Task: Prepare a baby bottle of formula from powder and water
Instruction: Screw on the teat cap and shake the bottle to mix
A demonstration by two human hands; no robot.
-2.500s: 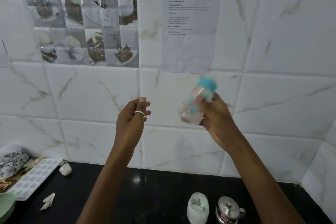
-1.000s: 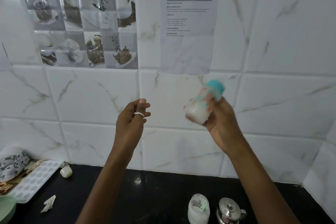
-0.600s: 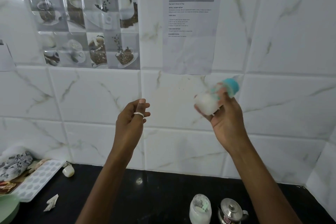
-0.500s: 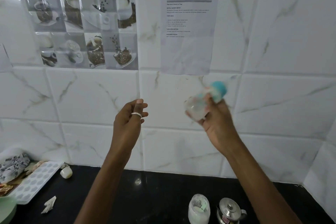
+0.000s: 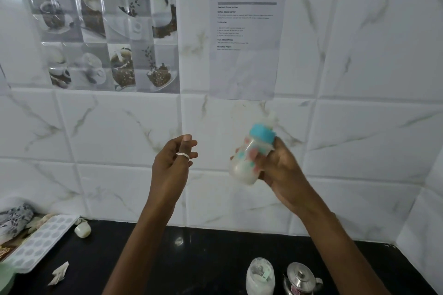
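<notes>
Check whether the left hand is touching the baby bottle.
Apart. The head view shows bare wall tile between the left hand and the baby bottle, which only the right hand grips.

- We hold our left hand (image 5: 171, 165) raised in front of us, its back toward us, with the fingers loosely curled and gripping nothing.
- Our right hand (image 5: 280, 170) is lifted to about the same height, apart from the left. Its fingers wrap round a baby bottle (image 5: 249, 158) that is tilted, cap uppermost.
- Both forearms rise bare from the bottom edge, leaning toward each other.
</notes>
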